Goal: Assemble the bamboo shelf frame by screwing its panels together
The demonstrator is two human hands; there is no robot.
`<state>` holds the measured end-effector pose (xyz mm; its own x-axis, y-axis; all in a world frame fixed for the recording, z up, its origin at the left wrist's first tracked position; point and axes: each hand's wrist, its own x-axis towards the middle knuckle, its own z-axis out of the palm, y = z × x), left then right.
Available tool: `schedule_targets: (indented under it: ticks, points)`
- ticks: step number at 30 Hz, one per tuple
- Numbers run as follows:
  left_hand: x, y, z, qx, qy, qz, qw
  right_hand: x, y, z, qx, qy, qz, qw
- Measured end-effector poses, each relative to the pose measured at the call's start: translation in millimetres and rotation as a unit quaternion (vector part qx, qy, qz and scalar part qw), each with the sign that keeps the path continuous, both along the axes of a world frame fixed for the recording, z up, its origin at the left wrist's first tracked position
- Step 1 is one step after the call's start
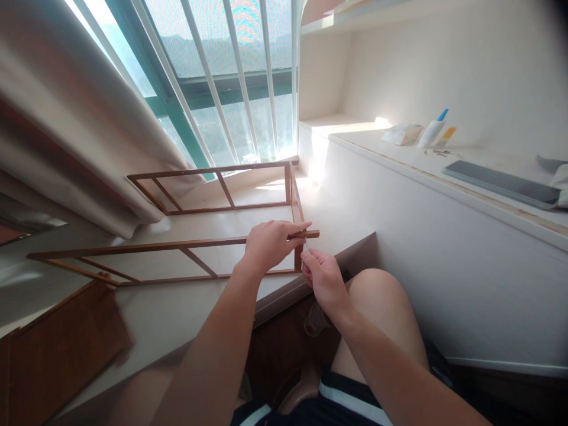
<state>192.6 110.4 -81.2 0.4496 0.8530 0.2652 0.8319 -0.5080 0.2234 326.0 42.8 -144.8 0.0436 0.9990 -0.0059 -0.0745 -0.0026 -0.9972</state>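
A thin brown wooden frame (177,245) of rails and cross struts lies on the pale window ledge (204,228). My left hand (270,242) is closed over the frame's near top rail, close to its right corner. Just below that corner my right hand (322,278) pinches a small thin metal tool (306,244), its tip pointing up at the rail's end. Both hands sit above my bare knee (381,307).
A barred window (235,83) and a pale curtain (66,118) stand behind the ledge. On the white shelf (444,171) at right lie a dark tablet (501,184), tubes (432,131) and a packet (403,134). A brown wooden panel (57,349) sits low left.
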Motion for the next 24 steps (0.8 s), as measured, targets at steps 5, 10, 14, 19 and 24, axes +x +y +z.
schedule_targets:
  ticks: [5, 10, 14, 19, 24]
  points:
    - [0, 1, -0.4, -0.002, -0.001, 0.000, 1.000, 11, 1, 11.1, 0.061, -0.196, -0.017, 0.979]
    - [0, 1, -2.2, 0.000, -0.009, -0.001, 1.000, 18, 1, 21.3, 0.063, -0.267, -0.006, 0.962]
    - [-1, 1, -2.8, 0.001, -0.007, -0.001, 1.000, 17, 3, 20.3, 0.051, -0.254, 0.011, 0.966]
    - [-1, 1, -3.1, 0.006, -0.003, 0.000, 1.000, 14, 5, 14.7, 0.037, -0.183, 0.019, 0.982]
    - [0, 1, -2.8, 0.005, -0.005, 0.002, 1.000, 12, 6, 6.7, 0.032, -0.103, 0.024, 0.994]
